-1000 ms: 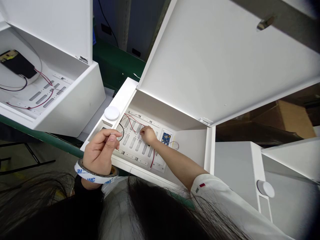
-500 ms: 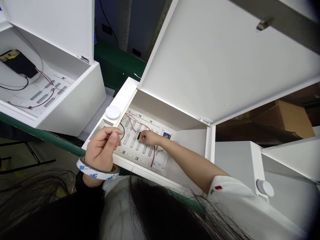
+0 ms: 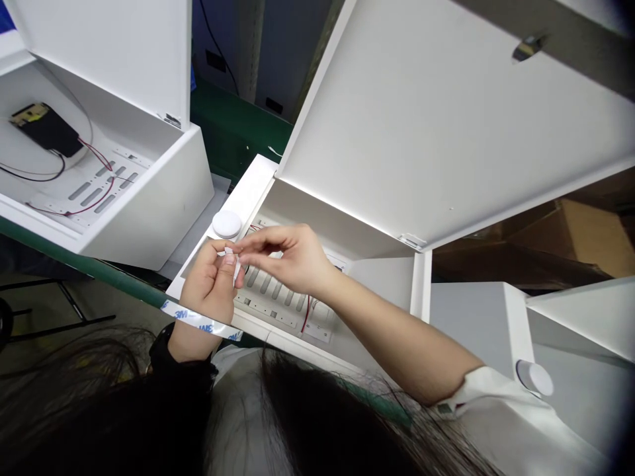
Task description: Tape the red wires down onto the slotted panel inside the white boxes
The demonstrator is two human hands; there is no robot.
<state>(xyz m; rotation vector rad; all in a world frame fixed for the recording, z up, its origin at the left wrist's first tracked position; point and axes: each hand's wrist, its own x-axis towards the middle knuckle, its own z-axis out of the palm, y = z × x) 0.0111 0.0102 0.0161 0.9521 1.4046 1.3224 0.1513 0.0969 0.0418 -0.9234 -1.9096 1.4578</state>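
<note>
Between both hands, the left hand (image 3: 208, 291) pinches a small white tab (image 3: 234, 268) steadily at one end; the right hand (image 3: 292, 254) reaches its edge, grip unclear.

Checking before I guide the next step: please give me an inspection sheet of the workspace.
surface: open white enclosure, slotted white panel inside, lid raised
job's things: small white strip at the hands
clutter: 3M tape strip across the left wrist
hands: left hand pinches the strip; right hand reaches it with its fingertips, above the panel
cables: red wire on the panel; red wire in the neighbouring unit
surroundings: second open white unit, green rail, cardboard box
</note>
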